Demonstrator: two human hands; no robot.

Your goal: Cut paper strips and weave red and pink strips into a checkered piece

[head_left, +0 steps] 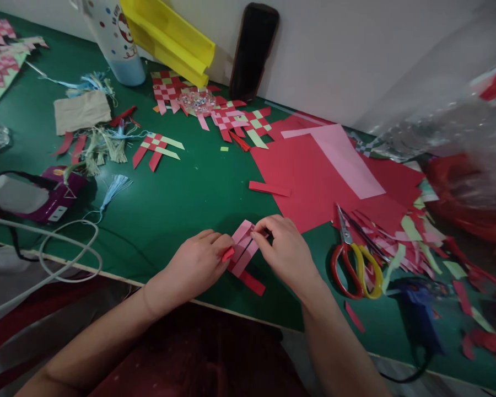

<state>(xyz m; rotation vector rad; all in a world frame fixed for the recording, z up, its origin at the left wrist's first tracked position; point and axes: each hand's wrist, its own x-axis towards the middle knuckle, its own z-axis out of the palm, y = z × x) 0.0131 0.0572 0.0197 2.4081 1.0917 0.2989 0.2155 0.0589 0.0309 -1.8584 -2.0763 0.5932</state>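
Near the table's front edge, my left hand (204, 259) is closed on a red paper strip (228, 254). My right hand (287, 248) pinches the upper end of pink paper strips (246, 256) that lie side by side between the two hands. Under the pink strips, another red strip (253, 283) sticks out toward the front. My fingers hide part of where the strips cross. Beyond my hands, a loose folded red strip (268, 188) rests partly on large red paper sheets (310, 165).
Scissors (351, 264) with red and yellow handles lie right of my hands, beside paper scraps (384, 237). Woven paper pieces (155, 144), tassels (112, 193), a bottle (122, 49) and a purple device (58, 190) are left. A phone (254, 49) leans on the wall.
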